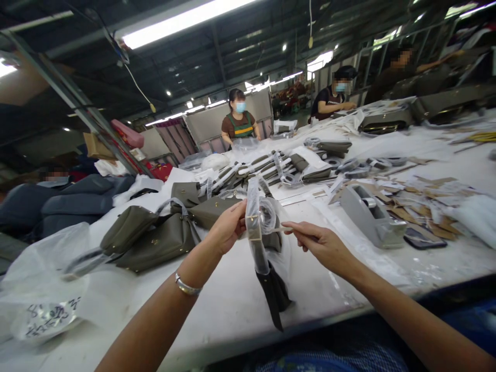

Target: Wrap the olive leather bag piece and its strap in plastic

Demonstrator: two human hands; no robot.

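My left hand point(230, 225) is closed on a dark olive strap wrapped in clear plastic point(254, 227), which stands up over the table and shows a gold-coloured buckle. The strap's bare dark end point(271, 297) hangs down toward the table's near edge. My right hand point(315, 243) pinches the end of a thin pale strip point(279, 229) that reaches across to the wrapped strap; it looks like tape, though its kind is not certain. A coil of clear plastic-wrapped material point(267, 214) shows just behind the strap. Left of my hands lie olive handbags point(155, 240) with wrapped handles.
A grey tape dispenser point(372, 217) stands to the right, beside a dark phone point(424, 240) and scattered brown card pieces point(422, 204). More olive bags and wrapped straps point(267, 168) pile up ahead. A marked plastic bag point(50, 310) lies at left. Co-workers point(240, 124) stand across the table.
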